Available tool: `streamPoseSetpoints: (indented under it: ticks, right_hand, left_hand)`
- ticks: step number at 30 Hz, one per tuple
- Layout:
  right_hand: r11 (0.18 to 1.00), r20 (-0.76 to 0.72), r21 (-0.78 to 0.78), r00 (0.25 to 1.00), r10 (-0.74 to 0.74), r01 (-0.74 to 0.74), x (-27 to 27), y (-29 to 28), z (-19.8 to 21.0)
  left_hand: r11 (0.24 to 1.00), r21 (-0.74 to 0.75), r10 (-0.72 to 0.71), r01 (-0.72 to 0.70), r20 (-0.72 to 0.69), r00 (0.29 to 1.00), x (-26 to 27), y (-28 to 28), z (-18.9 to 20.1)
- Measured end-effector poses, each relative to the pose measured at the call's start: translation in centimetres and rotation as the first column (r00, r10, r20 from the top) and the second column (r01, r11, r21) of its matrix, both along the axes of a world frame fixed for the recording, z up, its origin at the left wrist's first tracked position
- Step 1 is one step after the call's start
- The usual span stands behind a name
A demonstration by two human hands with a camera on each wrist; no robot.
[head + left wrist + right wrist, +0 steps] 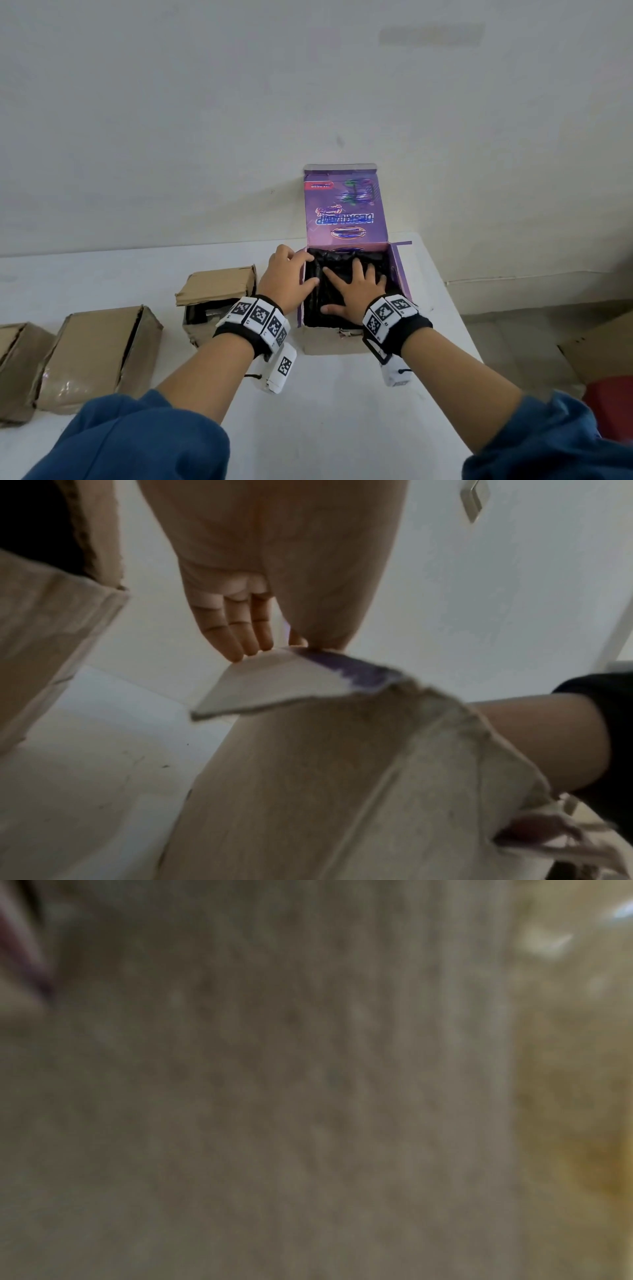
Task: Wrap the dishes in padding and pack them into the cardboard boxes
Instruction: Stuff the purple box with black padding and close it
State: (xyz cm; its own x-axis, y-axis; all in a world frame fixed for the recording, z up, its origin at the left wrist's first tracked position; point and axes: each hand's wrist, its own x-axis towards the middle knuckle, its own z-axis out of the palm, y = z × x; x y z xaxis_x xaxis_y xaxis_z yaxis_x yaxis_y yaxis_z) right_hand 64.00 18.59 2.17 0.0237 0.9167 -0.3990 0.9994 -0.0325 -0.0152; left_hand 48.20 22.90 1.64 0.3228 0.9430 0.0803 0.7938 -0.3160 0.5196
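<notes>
Frame centre: right hand (352, 291) flat, fingers spread, pressing black padding (342, 262) into purple box (399, 274); left hand (286, 274) grips its wall. Lid open; brown boxes (99, 353) lower left look packed.

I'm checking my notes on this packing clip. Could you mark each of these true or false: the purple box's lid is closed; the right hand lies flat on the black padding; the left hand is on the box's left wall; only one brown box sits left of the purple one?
1. The purple box has its lid closed. False: the lid stands open against the wall.
2. The right hand lies flat on the black padding. True.
3. The left hand holds the box's left wall. True.
4. Only one brown box sits to the left. False: at least three.
</notes>
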Motion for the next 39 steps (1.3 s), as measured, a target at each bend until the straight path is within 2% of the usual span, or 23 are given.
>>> streamPoseSetpoints:
  ticks: [3, 5, 6, 10, 14, 16, 19, 22, 28, 31, 33, 36, 39]
  right_hand:
    - [0.999, -0.055, 0.05, 0.998, -0.005, 0.008, 0.7, -0.5, 2.3]
    - [0.992, 0.029, 0.13, 1.0, -0.009, 0.005, 1.5, -1.2, 3.6]
    - [0.992, 0.04, 0.121, 0.999, -0.031, 0.026, 1.7, -1.6, 4.0]
    - [0.991, -0.08, -0.049, 0.989, -0.128, 0.124, 1.1, -2.5, 3.2]
    - [0.983, -0.125, -0.088, 0.978, -0.168, 0.158, 0.9, -2.2, 2.3]
    - [0.989, -0.121, -0.054, 0.982, -0.146, 0.14, 1.2, -1.9, 3.1]
    - [0.993, -0.093, 0.08, 0.993, -0.075, 0.082, 0.9, -0.5, 3.8]
    - [0.999, -0.151, -0.019, 0.987, -0.046, 0.044, -0.3, 0.4, 2.6]
    - [0.998, -0.037, -0.059, 0.999, -0.013, 0.011, -0.9, 0.8, 0.4]
    - [0.999, -0.143, -0.045, 0.989, -0.033, 0.027, 0.2, 0.9, 1.4]
    - [0.995, -0.257, 0.06, 0.964, -0.06, 0.077, 1.9, 1.0, 2.6]
    - [0.907, -0.44, 0.299, 0.886, -0.146, 0.298, 4.8, 1.6, 4.2]
    - [0.829, -0.572, 0.267, 0.773, -0.273, 0.491, 6.9, 2.7, 5.3]
  left_hand:
    - [0.999, -0.032, 0.006, -0.006, 0.025, 1.0, 0.2, 0.0, 0.0]
    - [0.998, -0.056, 0.01, -0.009, 0.028, 1.0, 0.3, 0.2, -0.1]
    - [0.998, -0.064, 0.013, -0.011, 0.031, 0.999, 0.3, 0.2, -0.1]
    - [0.995, -0.096, 0.017, -0.013, 0.042, 0.999, 0.6, 0.3, -0.2]
    - [0.994, -0.108, 0.027, -0.019, 0.077, 0.997, 0.5, 0.3, -0.3]
    - [0.993, -0.12, 0.025, -0.015, 0.084, 0.996, 0.5, 0.4, -0.3]
    - [0.991, -0.132, 0.031, -0.019, 0.096, 0.995, 0.5, 0.5, -0.4]
    - [0.991, -0.131, 0.028, -0.013, 0.119, 0.992, 0.5, 0.5, -0.6]
    - [0.996, -0.094, 0.016, -0.006, 0.106, 0.994, 0.2, 0.5, -0.5]
    - [0.999, -0.043, 0.017, -0.011, 0.133, 0.991, 0.2, 1.3, 0.2]
    - [0.997, -0.064, 0.046, -0.034, 0.187, 0.981, 0.4, 2.3, 1.1]
    - [0.972, -0.233, 0.112, -0.036, 0.324, 0.939, 1.2, 3.8, 3.1]
    - [0.904, -0.427, 0.23, -0.031, 0.422, 0.877, 2.2, 5.3, 4.1]
